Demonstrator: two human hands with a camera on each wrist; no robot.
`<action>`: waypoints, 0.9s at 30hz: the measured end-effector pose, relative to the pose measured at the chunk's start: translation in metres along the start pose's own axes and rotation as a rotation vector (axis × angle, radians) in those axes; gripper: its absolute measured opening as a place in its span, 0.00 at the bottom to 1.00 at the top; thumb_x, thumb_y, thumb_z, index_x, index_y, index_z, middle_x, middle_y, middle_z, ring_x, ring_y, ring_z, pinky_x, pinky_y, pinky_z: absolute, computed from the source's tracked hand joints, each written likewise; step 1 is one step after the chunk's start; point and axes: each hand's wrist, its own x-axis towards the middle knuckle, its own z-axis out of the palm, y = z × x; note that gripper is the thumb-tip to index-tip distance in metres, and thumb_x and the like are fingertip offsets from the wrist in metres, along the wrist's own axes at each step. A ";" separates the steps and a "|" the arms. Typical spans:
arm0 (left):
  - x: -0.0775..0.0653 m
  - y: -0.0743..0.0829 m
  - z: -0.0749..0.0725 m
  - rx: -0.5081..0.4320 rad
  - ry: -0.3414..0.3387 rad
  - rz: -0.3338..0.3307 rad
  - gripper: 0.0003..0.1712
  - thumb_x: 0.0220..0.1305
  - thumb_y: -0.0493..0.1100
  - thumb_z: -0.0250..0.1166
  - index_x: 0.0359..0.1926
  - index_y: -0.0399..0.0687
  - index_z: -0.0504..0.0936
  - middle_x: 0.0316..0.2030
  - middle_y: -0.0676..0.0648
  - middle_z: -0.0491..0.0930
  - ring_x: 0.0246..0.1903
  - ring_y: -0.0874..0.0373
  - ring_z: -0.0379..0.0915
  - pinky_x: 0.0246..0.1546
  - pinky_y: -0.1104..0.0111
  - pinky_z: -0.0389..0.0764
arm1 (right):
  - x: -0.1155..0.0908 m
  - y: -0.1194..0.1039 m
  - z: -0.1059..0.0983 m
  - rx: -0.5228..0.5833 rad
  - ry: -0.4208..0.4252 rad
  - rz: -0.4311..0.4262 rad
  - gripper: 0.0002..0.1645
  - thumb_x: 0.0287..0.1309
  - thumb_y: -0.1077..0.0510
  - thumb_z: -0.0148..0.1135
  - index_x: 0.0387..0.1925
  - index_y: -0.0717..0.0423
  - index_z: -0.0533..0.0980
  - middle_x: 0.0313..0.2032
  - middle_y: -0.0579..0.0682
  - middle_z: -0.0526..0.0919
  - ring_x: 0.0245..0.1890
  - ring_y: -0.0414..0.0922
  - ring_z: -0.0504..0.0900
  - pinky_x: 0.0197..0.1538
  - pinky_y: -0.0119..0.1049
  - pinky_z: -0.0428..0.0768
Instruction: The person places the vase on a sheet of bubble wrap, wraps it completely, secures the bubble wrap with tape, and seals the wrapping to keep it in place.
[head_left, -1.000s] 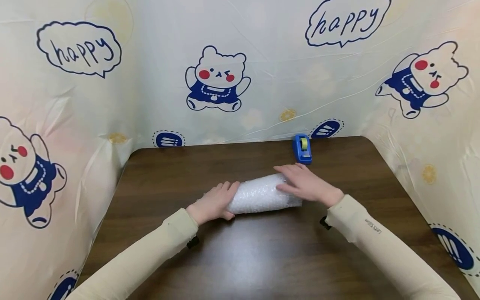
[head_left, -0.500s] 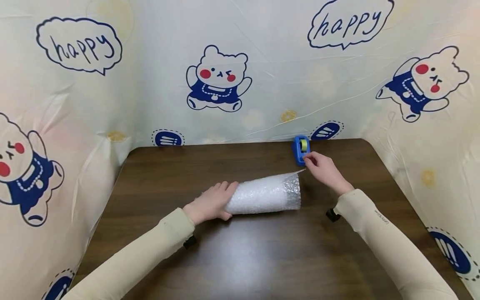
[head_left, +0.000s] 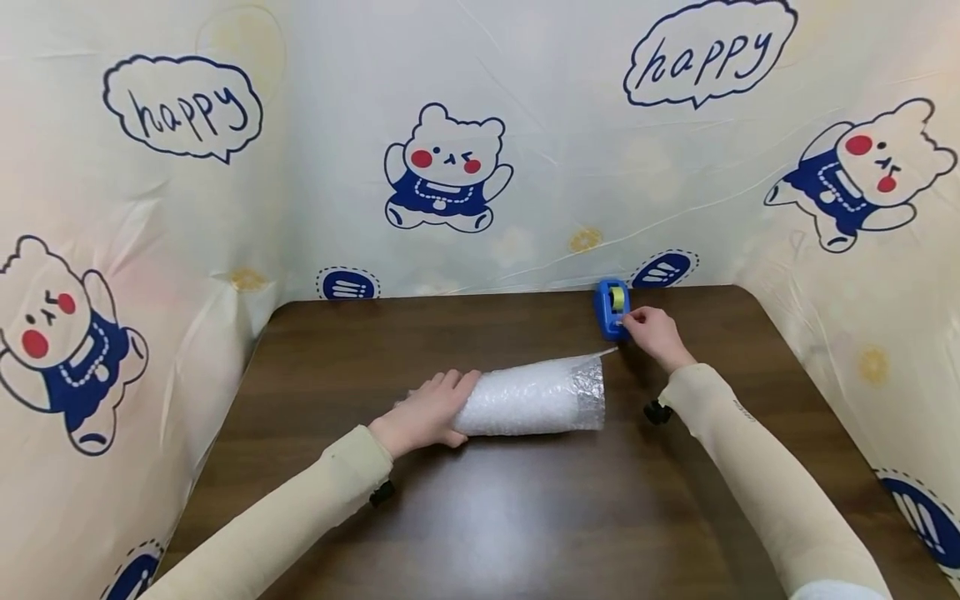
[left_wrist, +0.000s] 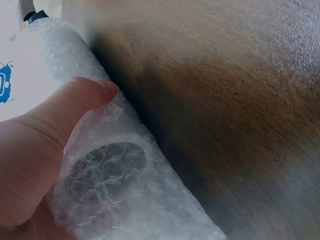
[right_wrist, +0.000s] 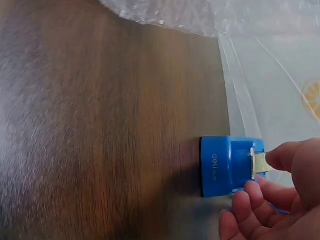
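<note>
A roll of bubble wrap (head_left: 536, 396) lies sideways across the table, its right end open and a loose flap sticking up at the back. My left hand (head_left: 426, 412) holds its left end, fingers over the top and thumb along the near side; in the left wrist view the thumb (left_wrist: 75, 102) presses into the wrap. Behind the roll's right end stands a blue tape dispenser (head_left: 604, 310). There my right hand (head_left: 658, 335) pinches the end of the yellowish tape (right_wrist: 260, 163) at the cutter, thumb and forefinger meeting on it. What the wrap encloses is hidden.
The brown wooden table (head_left: 495, 517) reaches back to a patterned cloth curtain (head_left: 540, 167), which also rises along both sides. The dispenser stands close to the table's back edge.
My right hand has left the roll's right end, gone past the raised flap, and reached the tape at the dispenser. The left hand stays on the roll.
</note>
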 end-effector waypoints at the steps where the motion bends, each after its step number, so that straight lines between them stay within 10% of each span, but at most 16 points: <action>1: 0.000 0.001 0.000 -0.005 0.007 0.005 0.52 0.48 0.47 0.82 0.70 0.39 0.64 0.51 0.37 0.76 0.49 0.41 0.76 0.52 0.49 0.79 | 0.000 0.002 0.000 0.014 -0.008 0.023 0.31 0.79 0.47 0.48 0.62 0.73 0.73 0.55 0.70 0.79 0.50 0.60 0.76 0.57 0.53 0.77; 9: -0.004 0.002 0.002 -0.016 -0.009 -0.018 0.52 0.48 0.47 0.83 0.70 0.41 0.65 0.52 0.37 0.76 0.49 0.41 0.76 0.51 0.48 0.80 | 0.002 0.003 0.009 0.239 -0.018 0.153 0.37 0.79 0.40 0.46 0.65 0.70 0.73 0.58 0.66 0.76 0.49 0.53 0.73 0.46 0.36 0.75; 18: -0.004 0.001 0.004 -0.014 0.007 0.007 0.54 0.49 0.47 0.83 0.72 0.41 0.63 0.53 0.38 0.76 0.51 0.41 0.75 0.53 0.49 0.79 | 0.004 -0.009 0.006 0.313 0.059 0.281 0.34 0.76 0.44 0.53 0.65 0.70 0.73 0.59 0.62 0.75 0.53 0.52 0.71 0.58 0.45 0.73; 27: -0.002 0.000 0.004 -0.010 0.015 0.000 0.55 0.50 0.48 0.83 0.73 0.41 0.63 0.55 0.37 0.76 0.52 0.41 0.75 0.54 0.48 0.78 | 0.004 -0.012 0.012 0.575 0.093 0.366 0.26 0.73 0.48 0.59 0.59 0.65 0.75 0.33 0.43 0.75 0.38 0.43 0.72 0.47 0.37 0.73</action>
